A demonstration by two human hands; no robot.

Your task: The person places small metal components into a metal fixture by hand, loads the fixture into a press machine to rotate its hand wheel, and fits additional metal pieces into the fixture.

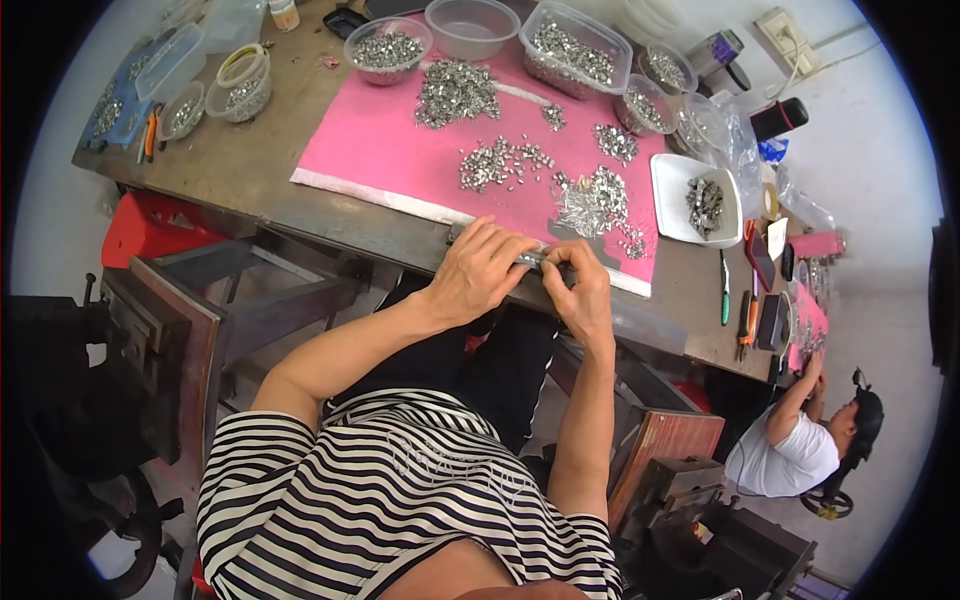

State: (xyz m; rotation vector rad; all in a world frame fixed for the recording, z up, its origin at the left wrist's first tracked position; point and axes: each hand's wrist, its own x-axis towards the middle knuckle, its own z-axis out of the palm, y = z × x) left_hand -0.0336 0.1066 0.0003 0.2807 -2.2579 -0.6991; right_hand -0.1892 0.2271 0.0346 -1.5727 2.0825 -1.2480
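At the front edge of the worktable, my left hand (pixel 480 270) is curled round one end of a narrow grey metal bar (pixel 532 258). My right hand (pixel 585 292) pinches its other end, thumb against bent fingers. Both hands partly cover the bar, so its full shape is hidden. Just beyond them, on a pink cloth (pixel 370 140), lie a pile of thin silvery pins and small metal parts (pixel 592 202) and a looser scatter of small metal pieces (pixel 500 163). A larger heap of metal pieces (pixel 458 93) sits farther back.
Plastic tubs of metal parts (pixel 388 50) line the back. A white tray (pixel 668 200) with dark pieces stands right, near a green-handled tool (pixel 725 290) and orange-handled pliers (pixel 747 325). A red stool (pixel 160 228) is at left. Another person (pixel 790 445) works at far right.
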